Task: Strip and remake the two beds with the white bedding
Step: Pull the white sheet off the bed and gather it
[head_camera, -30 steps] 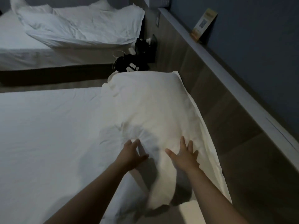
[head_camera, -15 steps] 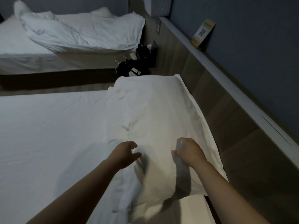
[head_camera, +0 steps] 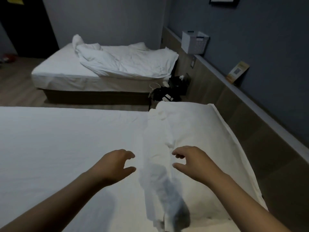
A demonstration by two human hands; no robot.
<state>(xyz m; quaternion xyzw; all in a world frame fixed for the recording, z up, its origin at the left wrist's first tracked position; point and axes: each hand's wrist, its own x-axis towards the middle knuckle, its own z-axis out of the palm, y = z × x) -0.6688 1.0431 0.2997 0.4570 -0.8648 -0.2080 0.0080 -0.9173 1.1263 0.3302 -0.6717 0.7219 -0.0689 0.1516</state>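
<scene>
Lying against the headboard at the head of the near bed, the white pillow looks set in place. The left hand and right hand hover either side of its rumpled edge, fingers loosely curled and holding nothing, likely ready to smooth it.

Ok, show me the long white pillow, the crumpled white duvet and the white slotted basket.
long white pillow (head_camera: 200, 131): head view, its upper middle.
crumpled white duvet (head_camera: 130, 64): head view, its centre.
white slotted basket (head_camera: 194, 44): head view, front wall.

near bed cropped left/bottom | wall frame cut by top edge | dark clutter between beds unidentifiable | card print unreadable
</scene>
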